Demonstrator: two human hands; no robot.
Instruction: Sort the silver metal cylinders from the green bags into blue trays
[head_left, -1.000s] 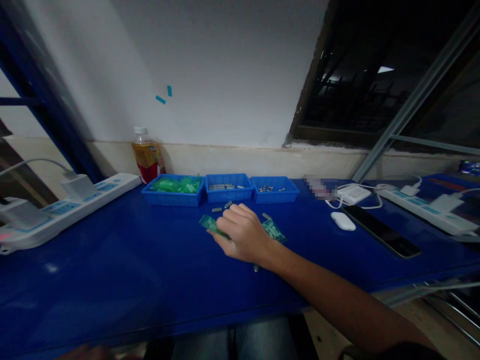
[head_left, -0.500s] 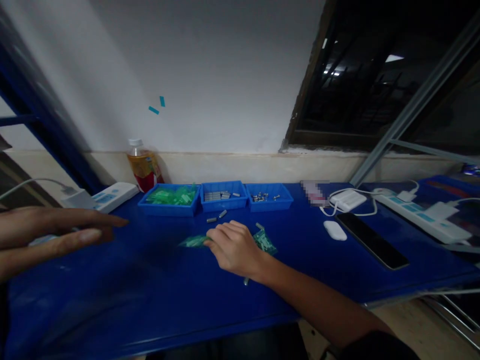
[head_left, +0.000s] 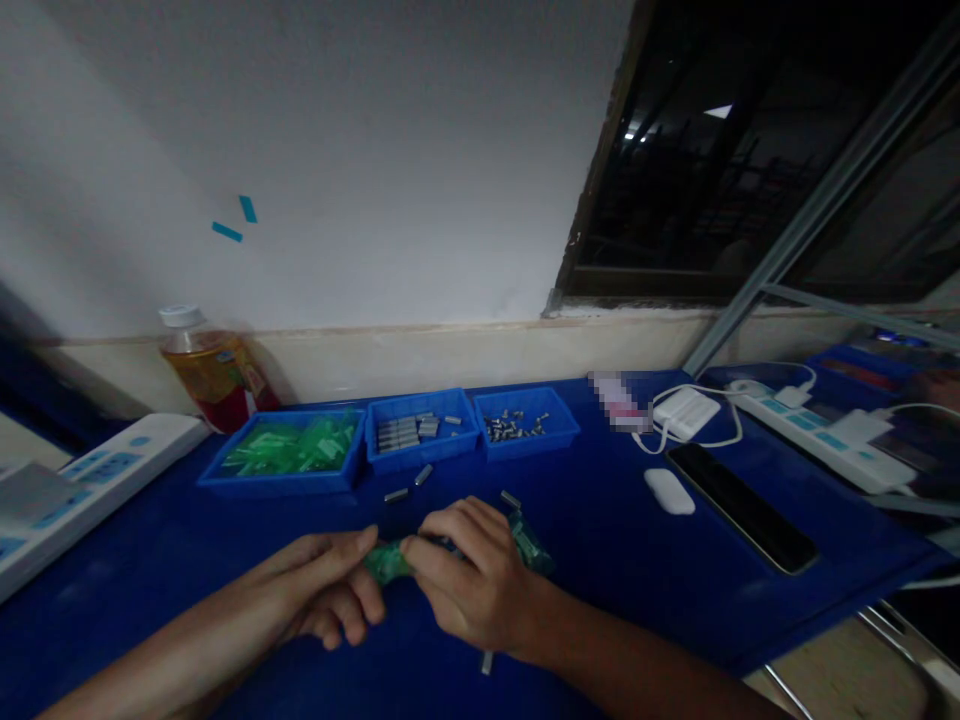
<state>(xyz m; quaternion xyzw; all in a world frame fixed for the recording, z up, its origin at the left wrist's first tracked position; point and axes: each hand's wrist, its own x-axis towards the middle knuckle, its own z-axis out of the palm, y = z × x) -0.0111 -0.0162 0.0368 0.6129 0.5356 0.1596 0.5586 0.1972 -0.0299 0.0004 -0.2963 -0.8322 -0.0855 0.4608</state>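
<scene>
A small green plastic bag (head_left: 388, 563) is stretched between my hands above the blue table (head_left: 600, 620). My right hand (head_left: 472, 575) is closed on its right end, with the fingers bent over it. At the other end, my left hand (head_left: 322, 585) has its thumb on the bag and its fingers curled below. Partly behind my right wrist lies another green bag (head_left: 532, 545) with small pieces in it. Short metal cylinders lie loose nearby: one (head_left: 396, 495) and another (head_left: 424, 474) beyond my hands, and one (head_left: 487, 662) on the near side.
Three blue trays line the back: one with green bags (head_left: 281, 484), one with metal cylinders (head_left: 424, 455), one with small metal parts (head_left: 532, 446). A drink bottle (head_left: 217, 370) and a power strip (head_left: 112, 475) are left. A phone (head_left: 742, 508), white case (head_left: 670, 491) and cables are right.
My left hand has come in from the far left and now meets the green bag. My right hand still grips it. The view has shifted, and things appear lower.
</scene>
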